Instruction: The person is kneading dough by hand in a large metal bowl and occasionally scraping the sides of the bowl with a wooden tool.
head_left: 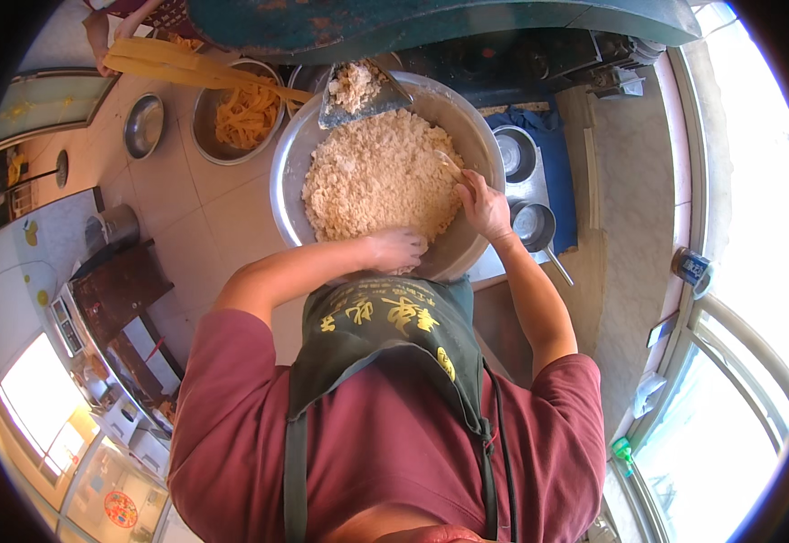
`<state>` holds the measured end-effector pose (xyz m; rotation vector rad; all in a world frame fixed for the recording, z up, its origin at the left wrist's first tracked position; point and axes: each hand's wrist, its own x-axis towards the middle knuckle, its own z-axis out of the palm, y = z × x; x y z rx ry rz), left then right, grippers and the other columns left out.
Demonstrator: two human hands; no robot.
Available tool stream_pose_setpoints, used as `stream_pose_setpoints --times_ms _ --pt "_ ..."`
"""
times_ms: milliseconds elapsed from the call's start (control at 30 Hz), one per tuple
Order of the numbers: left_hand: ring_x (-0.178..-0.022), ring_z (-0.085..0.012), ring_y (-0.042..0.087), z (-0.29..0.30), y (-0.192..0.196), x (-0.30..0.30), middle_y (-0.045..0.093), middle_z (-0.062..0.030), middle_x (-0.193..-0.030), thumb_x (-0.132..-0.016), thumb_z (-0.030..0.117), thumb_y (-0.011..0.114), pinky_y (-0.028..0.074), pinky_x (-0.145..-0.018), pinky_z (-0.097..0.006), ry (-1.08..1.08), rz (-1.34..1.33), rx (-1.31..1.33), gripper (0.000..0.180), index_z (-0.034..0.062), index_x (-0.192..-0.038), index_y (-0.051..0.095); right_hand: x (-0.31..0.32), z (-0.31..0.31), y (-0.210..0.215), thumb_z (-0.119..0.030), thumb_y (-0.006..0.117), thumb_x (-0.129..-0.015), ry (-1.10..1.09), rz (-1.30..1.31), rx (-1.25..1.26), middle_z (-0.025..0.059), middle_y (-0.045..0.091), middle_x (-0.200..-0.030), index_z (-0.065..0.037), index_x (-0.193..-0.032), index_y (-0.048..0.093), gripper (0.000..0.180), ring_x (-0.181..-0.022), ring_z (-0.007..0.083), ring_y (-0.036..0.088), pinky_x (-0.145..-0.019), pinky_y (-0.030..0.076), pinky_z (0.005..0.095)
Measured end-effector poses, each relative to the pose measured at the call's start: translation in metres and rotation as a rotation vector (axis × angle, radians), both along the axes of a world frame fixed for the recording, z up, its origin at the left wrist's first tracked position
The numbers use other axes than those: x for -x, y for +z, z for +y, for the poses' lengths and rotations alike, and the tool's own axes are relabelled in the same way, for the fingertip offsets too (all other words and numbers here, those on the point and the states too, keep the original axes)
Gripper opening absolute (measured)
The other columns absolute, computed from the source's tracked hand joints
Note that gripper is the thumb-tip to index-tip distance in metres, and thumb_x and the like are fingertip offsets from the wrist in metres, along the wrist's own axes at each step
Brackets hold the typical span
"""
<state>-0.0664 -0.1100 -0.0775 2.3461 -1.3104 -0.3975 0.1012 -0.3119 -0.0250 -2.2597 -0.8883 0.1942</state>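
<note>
Left hand (397, 248) lies fingers-spread in crumbly dough (376, 176); right hand (483, 206) grips a pale stick (450, 166) — both near the steel basin's (290, 167) front rim.

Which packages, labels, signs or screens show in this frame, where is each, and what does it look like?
Apron print: yellow characters on the dark green apron, below the big metal basin.
Can: on the right window ledge, a small cylinder, blue with a label.
Round sticker: lower left, red and orange on glass.
Scale: left counter, a pale panel, display unreadable.
</note>
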Motion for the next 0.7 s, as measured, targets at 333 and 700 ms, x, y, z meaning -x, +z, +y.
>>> stream_pose_setpoints --times_ms 333,700 --pt "-0.123 -0.0312 0.051 -0.036 -0.031 0.005 0.058 -0.0155 -0.128 -0.088 0.027 0.06 0.039 -0.106 -0.044 0.163 -0.009 -0.102 0.035 0.0066 -0.115 0.067 -0.004 0.001 0.004 -0.021 0.066 -0.093 -0.008 0.013 0.037 0.0168 0.072 -0.091 -0.008 -0.118 0.059 0.029 -0.077 0.0384 0.069 -0.067 0.056 0.0438" --pt "-0.119 -0.0324 0.054 -0.005 0.023 0.004 0.062 -0.013 -0.118 -0.087 0.029 0.062 0.043 -0.101 -0.048 0.014 0.194 -0.237 0.02 0.0173 -0.1 0.072 0.003 0.004 0.007 -0.018 0.065 -0.094 -0.1 0.14 -0.091 0.0209 0.072 -0.094 -0.006 -0.123 0.057 0.032 -0.085 0.039 0.071 -0.073 0.057 0.0428"
